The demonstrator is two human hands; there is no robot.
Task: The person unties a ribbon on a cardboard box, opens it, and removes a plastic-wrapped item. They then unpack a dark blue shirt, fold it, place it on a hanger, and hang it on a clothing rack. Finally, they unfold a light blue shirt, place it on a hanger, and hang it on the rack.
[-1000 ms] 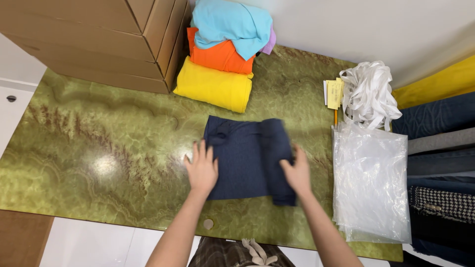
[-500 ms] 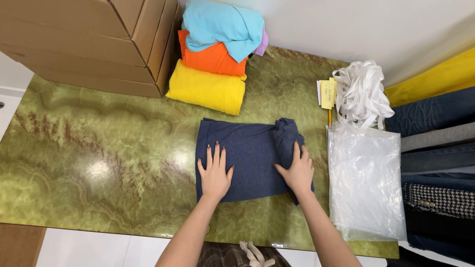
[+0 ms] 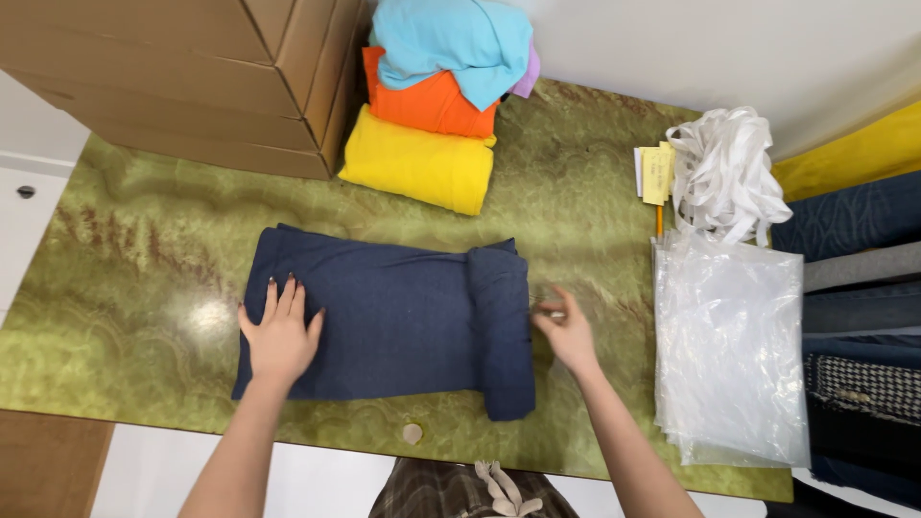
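cloth: navy blue folded cloth (image 3: 393, 321), flat at centre frame on green marbled surface (image 3: 134, 240); right end rolled over.
left hand (image 3: 280, 334): grip released, palm flat on cloth's left end.
right hand (image 3: 566, 331): fingers loosely curled, holding nothing, just beside the rolled edge.
right of frame: clear plastic bags (image 3: 729, 345), white ribbon bundle (image 3: 724, 173).
top centre: yellow cloth (image 3: 417, 171), orange cloth (image 3: 427, 101).

Navy folded cloth (image 3: 393, 321), flat on green marble table (image 3: 125, 249); right end rolled over
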